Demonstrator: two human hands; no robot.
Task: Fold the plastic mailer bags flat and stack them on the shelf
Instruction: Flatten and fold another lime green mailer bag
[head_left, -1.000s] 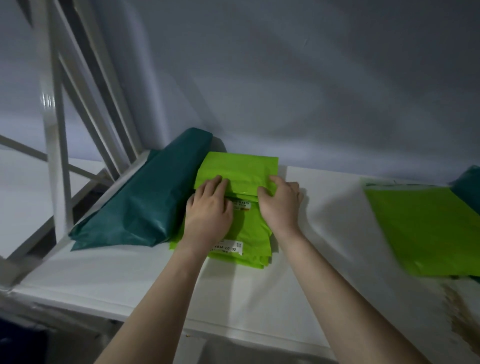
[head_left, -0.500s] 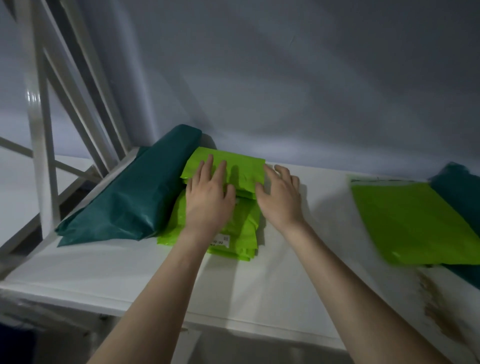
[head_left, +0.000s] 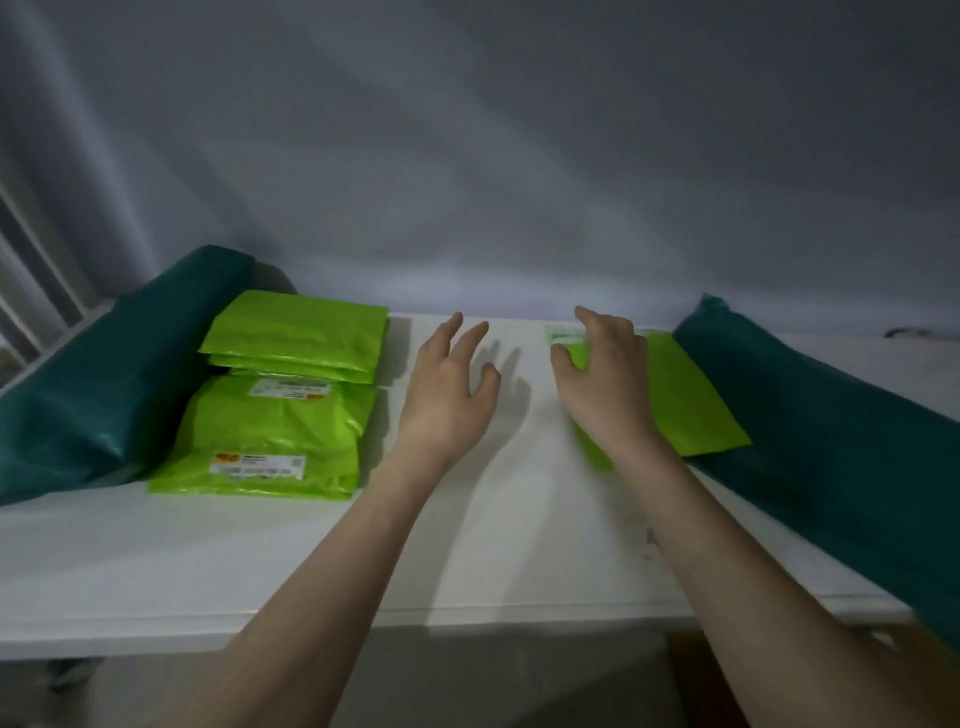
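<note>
A stack of folded lime-green mailer bags (head_left: 280, 415) lies on the white shelf (head_left: 208, 561) at the left, with white labels on the top bag. My left hand (head_left: 449, 395) hovers over bare shelf just right of the stack, fingers spread, holding nothing. A flat lime-green mailer bag (head_left: 685, 400) lies on the right. My right hand (head_left: 605, 384) is above its left edge with fingers loosely bent, holding nothing; whether it touches the bag I cannot tell.
A dark teal bag (head_left: 104, 374) lies left of the stack against the back wall. Another dark teal bag (head_left: 831, 447) lies at the right, running over the shelf's front edge. White frame bars (head_left: 31, 270) stand at the far left.
Both hands have left the folded green stack and moved right. The left is now over bare shelf, the right over the flat green bag. The view has swung to the right.
</note>
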